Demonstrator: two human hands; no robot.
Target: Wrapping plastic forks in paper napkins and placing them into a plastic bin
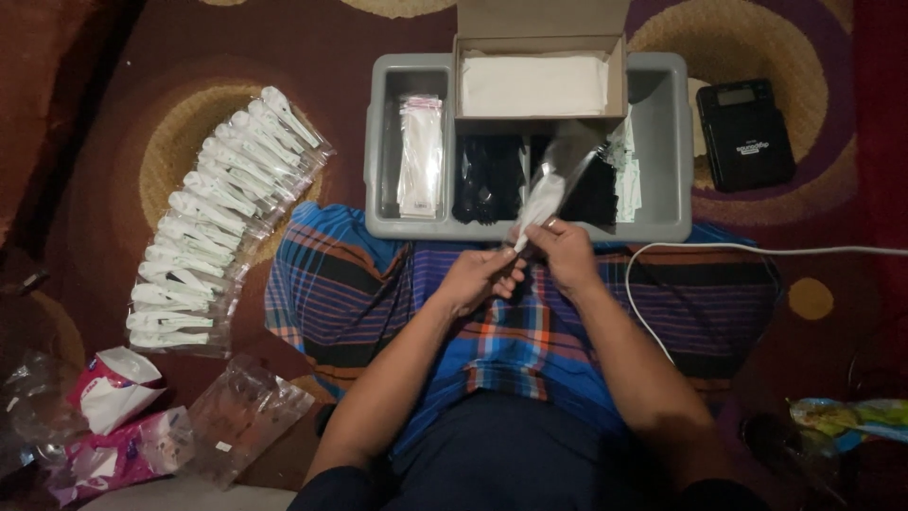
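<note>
Just beyond the hands sits a grey tray (667, 142), a row of packed spoons (213, 222) off to their left. Both hands, left hand (473, 281) and right hand (565, 254), pinch one clear sleeve (553, 185) with its white spoon; gripping near the mouth should keep it straight

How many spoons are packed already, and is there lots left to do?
Done: a long row of bagged white spoons lies on the rug. In hand: the left hand and right hand hold a clear bag with a spoon. Left: black cutlery and empty bags in the grey tray.
</note>
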